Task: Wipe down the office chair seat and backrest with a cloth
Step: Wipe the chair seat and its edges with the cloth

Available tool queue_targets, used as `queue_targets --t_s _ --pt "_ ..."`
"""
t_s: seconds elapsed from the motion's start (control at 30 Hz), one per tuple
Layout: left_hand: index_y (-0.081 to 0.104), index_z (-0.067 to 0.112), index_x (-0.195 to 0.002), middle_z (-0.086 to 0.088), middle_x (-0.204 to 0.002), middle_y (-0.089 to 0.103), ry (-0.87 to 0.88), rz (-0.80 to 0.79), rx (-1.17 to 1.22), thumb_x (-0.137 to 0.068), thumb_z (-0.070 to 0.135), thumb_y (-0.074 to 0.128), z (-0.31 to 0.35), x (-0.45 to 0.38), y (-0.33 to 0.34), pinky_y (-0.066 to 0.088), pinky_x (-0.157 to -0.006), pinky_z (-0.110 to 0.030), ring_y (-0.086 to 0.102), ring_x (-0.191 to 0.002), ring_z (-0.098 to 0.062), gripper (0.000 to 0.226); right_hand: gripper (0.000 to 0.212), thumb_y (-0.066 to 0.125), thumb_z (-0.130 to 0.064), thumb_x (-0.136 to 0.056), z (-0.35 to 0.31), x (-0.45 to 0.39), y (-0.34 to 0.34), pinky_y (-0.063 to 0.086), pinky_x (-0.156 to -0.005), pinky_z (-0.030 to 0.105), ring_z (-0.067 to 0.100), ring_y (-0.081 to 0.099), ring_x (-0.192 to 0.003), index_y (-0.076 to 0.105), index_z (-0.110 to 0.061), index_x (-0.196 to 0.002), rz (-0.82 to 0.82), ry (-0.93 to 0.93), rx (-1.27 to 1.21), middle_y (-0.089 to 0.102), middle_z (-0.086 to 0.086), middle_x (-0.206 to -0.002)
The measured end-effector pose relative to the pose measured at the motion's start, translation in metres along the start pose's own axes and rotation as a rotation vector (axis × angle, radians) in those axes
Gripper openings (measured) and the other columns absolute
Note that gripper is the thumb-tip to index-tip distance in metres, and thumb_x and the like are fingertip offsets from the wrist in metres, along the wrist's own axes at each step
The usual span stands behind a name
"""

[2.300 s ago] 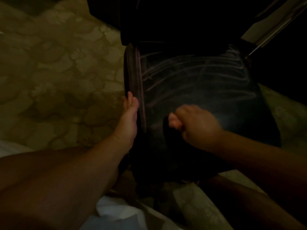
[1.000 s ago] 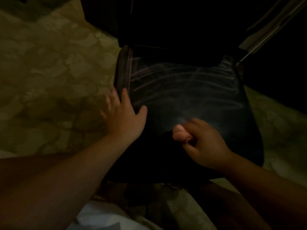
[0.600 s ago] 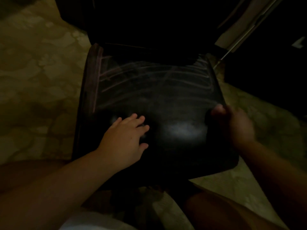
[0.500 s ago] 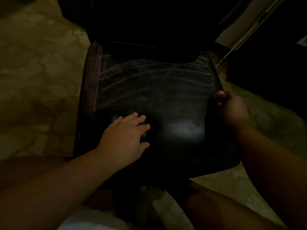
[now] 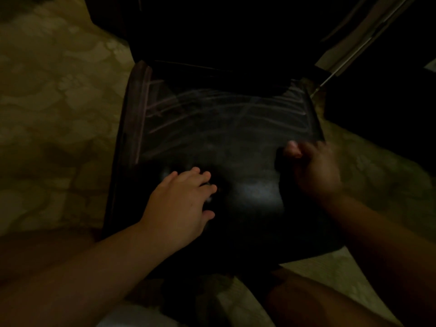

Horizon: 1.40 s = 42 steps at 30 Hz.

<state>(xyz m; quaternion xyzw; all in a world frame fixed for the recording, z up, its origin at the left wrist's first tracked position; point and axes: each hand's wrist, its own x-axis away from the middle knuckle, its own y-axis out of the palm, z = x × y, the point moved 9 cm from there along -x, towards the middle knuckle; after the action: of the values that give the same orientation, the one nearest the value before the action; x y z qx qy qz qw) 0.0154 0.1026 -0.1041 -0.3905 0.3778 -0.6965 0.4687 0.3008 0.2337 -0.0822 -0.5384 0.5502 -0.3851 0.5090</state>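
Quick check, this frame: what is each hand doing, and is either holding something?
Left hand: open, fingers spread flat on the chair seat.
Right hand: fingers curled around a dark cloth, near the seat's right edge.

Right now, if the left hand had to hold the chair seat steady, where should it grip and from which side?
Probably the seat's raised left side edge, approached from the left. That rim stands exposed over the floor, so fingers could likely wrap it. The left hand lies flat on the slick top, while the right hand works the right edge.

Black seat (image 5: 212, 138), beige mottled floor (image 5: 59, 102)
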Motion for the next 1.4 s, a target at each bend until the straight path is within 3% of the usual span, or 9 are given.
queue_targets --t_s 0.13,0.3,0.53,0.73,0.93,1.03,1.13,1.33,1.4 --pt "0.046 0.040 -0.155 0.016 -0.170 0.027 0.008 0.004 0.020 -0.095 0.054 0.067 -0.001 0.000 -0.002 0.012 -0.128 -0.040 0.015 -0.160 -0.009 0.064 0.042 0.076 -0.025 -0.092 0.026 0.049 -0.003 0.047 -0.078 0.037 0.026 0.064 -0.091 0.066 -0.021 -0.133 -0.281 -0.168 0.048 0.062 0.005 -0.113" --pt "0.043 0.041 -0.155 0.017 -0.170 0.025 0.022 -0.014 0.007 -0.096 0.056 0.065 -0.002 -0.003 -0.002 0.011 -0.129 -0.041 0.013 -0.159 -0.008 0.065 0.049 0.047 -0.056 -0.107 0.044 -0.019 -0.009 0.042 -0.072 0.035 0.041 0.067 -0.087 0.070 -0.013 -0.110 0.029 0.223 0.030 0.066 0.020 -0.098" --pt "0.043 0.040 -0.155 0.016 -0.170 0.025 0.017 -0.026 -0.029 -0.095 0.055 0.065 0.001 0.010 0.001 0.011 -0.129 -0.043 0.012 -0.160 -0.009 0.066 0.032 0.061 -0.036 -0.097 -0.057 0.068 0.001 0.043 -0.077 0.031 0.022 0.060 -0.089 0.072 -0.024 -0.125 -0.293 -0.293 0.010 0.060 0.003 -0.109" --pt "0.044 0.038 -0.154 0.012 -0.169 0.029 0.025 -0.082 -0.074 -0.093 0.055 0.069 0.010 0.021 0.002 0.021 -0.128 -0.047 0.018 -0.158 -0.013 0.068 0.043 0.042 -0.054 -0.106 -0.045 0.032 0.002 0.044 -0.081 0.033 0.033 0.061 -0.095 0.070 -0.022 -0.114 -0.015 0.068 0.045 0.060 0.011 -0.107" --pt "0.042 0.039 -0.155 0.010 -0.169 0.029 0.101 -0.125 -0.083 -0.091 0.059 0.069 0.014 0.038 0.005 0.027 -0.124 -0.046 0.023 -0.157 -0.016 0.072 0.034 0.049 -0.050 -0.097 -0.083 0.086 0.005 0.051 -0.081 0.035 0.025 0.063 -0.099 0.065 -0.032 -0.121 -0.365 -0.367 0.037 0.062 0.002 -0.116" --pt "0.044 0.037 -0.155 0.007 -0.169 0.030 0.105 -0.085 -0.017 -0.092 0.062 0.065 0.003 0.038 -0.006 0.030 -0.125 -0.046 0.025 -0.157 -0.018 0.071 0.033 0.046 -0.050 -0.105 -0.053 0.040 -0.006 0.052 -0.083 0.041 0.040 0.065 -0.098 0.065 -0.024 -0.113 -0.148 -0.094 0.113 0.063 0.015 -0.110" --pt "0.041 0.037 -0.155 0.001 -0.169 0.031 -0.090 0.247 0.030 -0.090 0.065 0.052 -0.048 0.025 -0.055 0.031 -0.122 -0.059 0.023 -0.158 -0.028 0.072 0.030 0.053 -0.041 -0.108 -0.082 0.037 -0.003 0.054 -0.083 0.043 0.042 0.065 -0.094 0.067 -0.014 -0.107 -0.005 -0.006 0.103 0.065 0.020 -0.104" --pt "0.006 0.037 -0.168 -0.004 -0.177 0.007 -0.575 0.342 0.711 -0.097 0.066 0.043 -0.160 0.014 -0.033 0.011 -0.130 -0.053 0.009 -0.162 -0.031 0.086 0.049 0.041 -0.063 -0.097 -0.113 0.107 0.018 0.045 -0.082 0.031 0.019 0.060 -0.100 0.063 -0.031 -0.127 -0.338 -0.488 0.195 0.058 -0.002 -0.119" --pt "0.006 0.034 -0.169 -0.001 -0.177 0.008 -0.536 0.458 0.905 -0.092 0.069 0.036 -0.162 0.014 -0.014 0.008 -0.132 -0.048 0.010 -0.162 -0.025 0.089 0.057 0.039 -0.066 -0.095 -0.072 0.065 0.014 0.046 -0.087 0.035 0.031 0.062 -0.106 0.062 -0.026 -0.130 -0.237 -0.241 0.198 0.060 0.007 -0.123"
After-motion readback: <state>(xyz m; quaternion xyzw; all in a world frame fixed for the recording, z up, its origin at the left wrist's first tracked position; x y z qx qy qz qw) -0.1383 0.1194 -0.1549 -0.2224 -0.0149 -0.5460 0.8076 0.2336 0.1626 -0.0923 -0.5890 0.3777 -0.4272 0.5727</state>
